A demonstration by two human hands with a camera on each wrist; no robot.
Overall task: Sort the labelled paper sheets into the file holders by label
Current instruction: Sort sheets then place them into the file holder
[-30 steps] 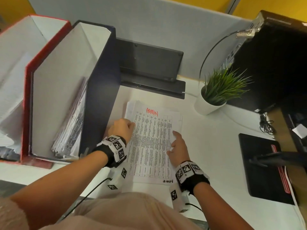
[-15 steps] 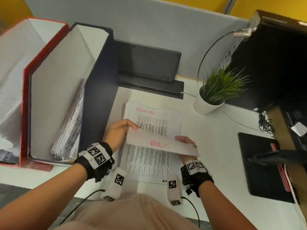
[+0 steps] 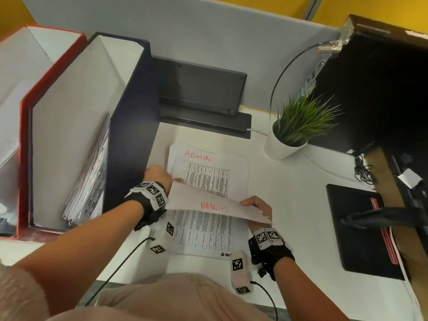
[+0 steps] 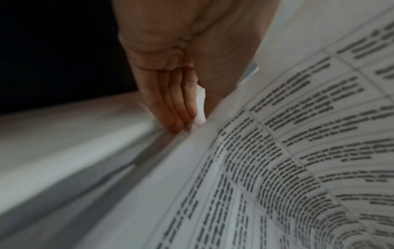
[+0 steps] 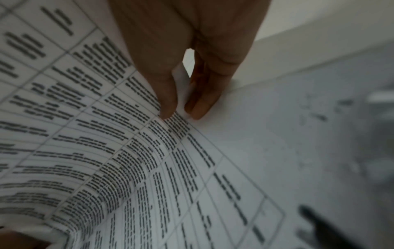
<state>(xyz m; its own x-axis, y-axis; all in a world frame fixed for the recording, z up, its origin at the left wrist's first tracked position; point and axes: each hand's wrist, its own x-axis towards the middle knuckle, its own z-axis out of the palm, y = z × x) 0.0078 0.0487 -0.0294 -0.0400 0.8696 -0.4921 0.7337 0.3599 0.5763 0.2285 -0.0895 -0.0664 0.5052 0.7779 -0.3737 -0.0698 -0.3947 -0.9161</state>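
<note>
The top sheet [image 3: 215,205] is pinched at both ends by the left hand [image 3: 158,176] and right hand [image 3: 257,206], lifted above the paper pile [image 3: 208,235]

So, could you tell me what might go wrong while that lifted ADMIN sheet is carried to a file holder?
1. The lifted sheet bows between the left hand and right hand; each grip is an edge pinch, so it may crease or slip.
2. The stack beneath looks loose and could shift.
3. The navy holder stands close; the sheet might catch it.
</note>
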